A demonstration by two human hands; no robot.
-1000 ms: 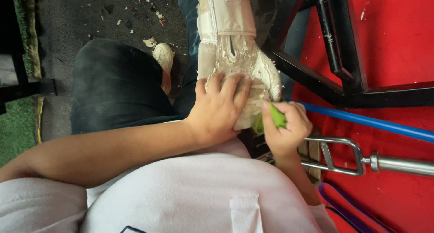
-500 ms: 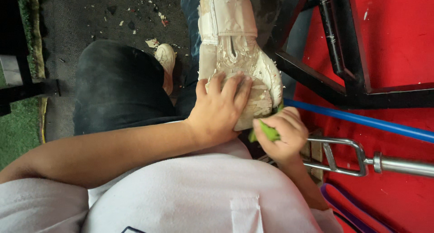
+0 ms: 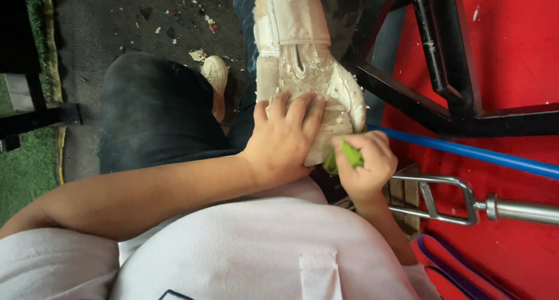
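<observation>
We're pinning the white glove (image 3: pixel 303 73) flat with our left hand (image 3: pixel 285 140), right hand (image 3: pixel 364 163) gripping a green scraper (image 3: pixel 348 154); peeling's maybe half done.

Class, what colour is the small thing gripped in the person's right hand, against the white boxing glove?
Bright green: the small object in the right hand, seen in the head view.

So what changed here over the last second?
The right hand, gripping the green pad, slid slightly down the white boxing glove's lower edge, then back up. The left hand stayed pressed flat on the glove; nothing was picked up or released.
</observation>
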